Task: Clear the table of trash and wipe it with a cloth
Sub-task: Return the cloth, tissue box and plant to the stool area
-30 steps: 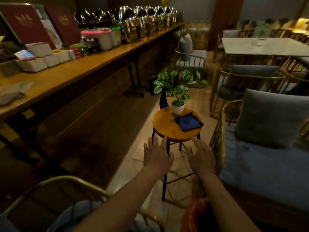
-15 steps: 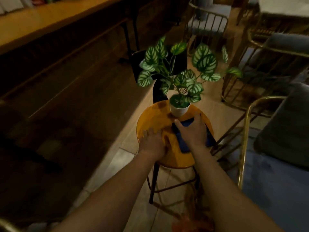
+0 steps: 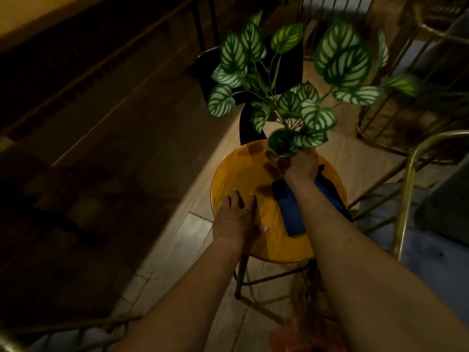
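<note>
The right hand [image 3: 300, 166] grips the pot [image 3: 281, 146] at the worktop's [image 3: 243, 174] far edge, while the cloth [image 3: 291, 212] – long axis toward the person – lies under that forearm, near the flat, released left hand [image 3: 237, 219].

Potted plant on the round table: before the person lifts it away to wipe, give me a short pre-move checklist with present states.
1. Right hand gripping the potted plant at its base: ok.
2. Plant upright: ok.
3. Left hand flat on the round table, steadying it: ok.
4. Blue cloth free to pick up: not ok, the right forearm lies across it.
5. Trash remaining on the table: cannot tell, dim light.
</note>
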A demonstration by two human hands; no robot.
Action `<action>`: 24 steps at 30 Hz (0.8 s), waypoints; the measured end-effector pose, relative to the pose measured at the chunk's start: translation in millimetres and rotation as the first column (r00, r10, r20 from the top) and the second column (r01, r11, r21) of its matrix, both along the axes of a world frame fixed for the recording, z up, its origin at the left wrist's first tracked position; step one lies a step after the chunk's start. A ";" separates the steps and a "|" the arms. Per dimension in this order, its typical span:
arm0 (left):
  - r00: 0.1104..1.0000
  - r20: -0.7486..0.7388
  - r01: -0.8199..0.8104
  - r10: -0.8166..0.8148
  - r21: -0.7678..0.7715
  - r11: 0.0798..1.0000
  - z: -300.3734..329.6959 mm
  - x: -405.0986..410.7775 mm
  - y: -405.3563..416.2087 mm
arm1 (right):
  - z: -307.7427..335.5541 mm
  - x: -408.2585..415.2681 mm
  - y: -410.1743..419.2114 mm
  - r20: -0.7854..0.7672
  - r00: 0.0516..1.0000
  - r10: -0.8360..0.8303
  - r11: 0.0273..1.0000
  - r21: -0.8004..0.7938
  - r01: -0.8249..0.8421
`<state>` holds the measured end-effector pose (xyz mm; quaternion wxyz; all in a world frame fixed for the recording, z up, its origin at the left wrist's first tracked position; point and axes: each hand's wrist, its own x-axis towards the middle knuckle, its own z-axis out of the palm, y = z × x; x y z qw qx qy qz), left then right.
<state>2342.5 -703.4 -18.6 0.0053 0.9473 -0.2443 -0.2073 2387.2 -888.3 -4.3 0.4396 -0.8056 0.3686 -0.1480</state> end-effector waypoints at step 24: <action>0.873 0.187 0.488 -0.451 -0.317 0.813 122.8 -253.3 21.0 | 135.6 -451.7 109.5 -0.021 0.924 -0.381 0.907 -0.204 0.369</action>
